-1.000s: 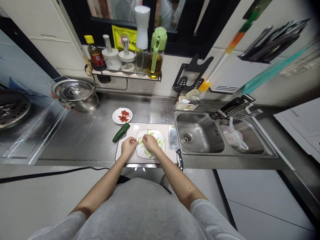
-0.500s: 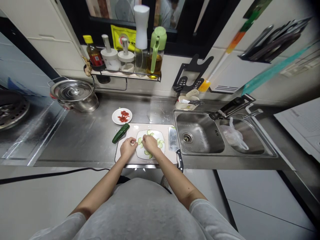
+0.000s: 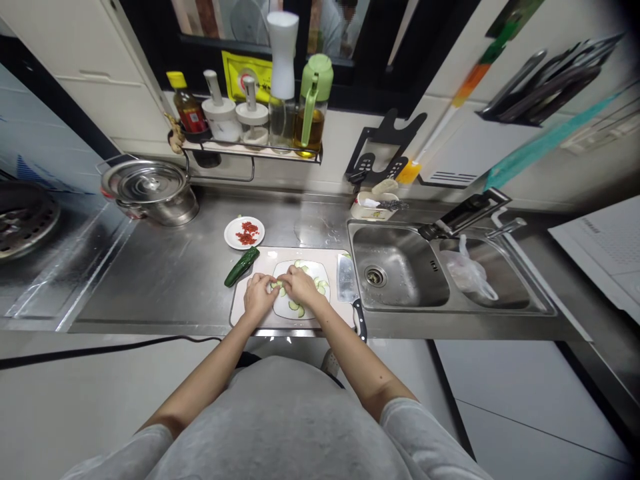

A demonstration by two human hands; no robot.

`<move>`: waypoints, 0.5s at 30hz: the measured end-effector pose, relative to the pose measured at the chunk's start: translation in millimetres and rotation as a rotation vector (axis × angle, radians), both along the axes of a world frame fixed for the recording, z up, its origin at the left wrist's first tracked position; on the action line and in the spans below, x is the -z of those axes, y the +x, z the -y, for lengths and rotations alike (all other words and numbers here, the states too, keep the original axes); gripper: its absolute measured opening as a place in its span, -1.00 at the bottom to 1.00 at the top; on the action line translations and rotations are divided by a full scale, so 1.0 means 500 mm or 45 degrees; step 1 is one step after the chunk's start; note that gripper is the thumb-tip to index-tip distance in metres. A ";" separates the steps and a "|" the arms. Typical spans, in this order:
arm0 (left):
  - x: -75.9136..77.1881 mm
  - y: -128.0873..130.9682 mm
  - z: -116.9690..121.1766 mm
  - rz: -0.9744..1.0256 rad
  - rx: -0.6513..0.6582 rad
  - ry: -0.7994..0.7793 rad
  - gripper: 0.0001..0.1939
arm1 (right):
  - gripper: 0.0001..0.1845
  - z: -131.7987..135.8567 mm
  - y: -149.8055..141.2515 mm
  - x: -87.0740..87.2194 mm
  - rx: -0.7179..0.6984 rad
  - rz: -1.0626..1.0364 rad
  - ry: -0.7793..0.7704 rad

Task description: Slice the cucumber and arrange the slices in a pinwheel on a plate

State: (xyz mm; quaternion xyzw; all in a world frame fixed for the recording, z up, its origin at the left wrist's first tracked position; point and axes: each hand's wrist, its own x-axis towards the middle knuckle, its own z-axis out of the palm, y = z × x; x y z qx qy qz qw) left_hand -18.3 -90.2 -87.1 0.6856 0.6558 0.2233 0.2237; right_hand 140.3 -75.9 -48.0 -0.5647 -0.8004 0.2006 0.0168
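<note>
on the white plate, cucumber slices near its left edge are flanked by left hand and right hand, fingertips bunched close, though whether any is pinched cannot be told

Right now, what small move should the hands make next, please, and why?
Perhaps the left hand and right hand should gently adjust the green slices between them, because both hands are close together there, while other slices lie grouped elsewhere on the white plate.

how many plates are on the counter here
2. A round plate holds red bits beyond the cucumber; a squarish plate lies on the cutting board, partly covered by the right hand. No other plate shows.
</note>
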 end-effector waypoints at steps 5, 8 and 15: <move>0.006 -0.004 0.000 -0.016 0.013 -0.009 -0.82 | -0.63 0.007 0.005 0.008 -0.017 0.013 0.017; 0.005 -0.004 0.000 -0.019 0.015 -0.018 -0.82 | -0.63 0.010 0.006 0.009 0.001 0.036 0.010; 0.007 -0.004 -0.001 -0.006 0.018 -0.022 -0.82 | -0.61 0.014 0.009 0.011 0.026 0.030 0.000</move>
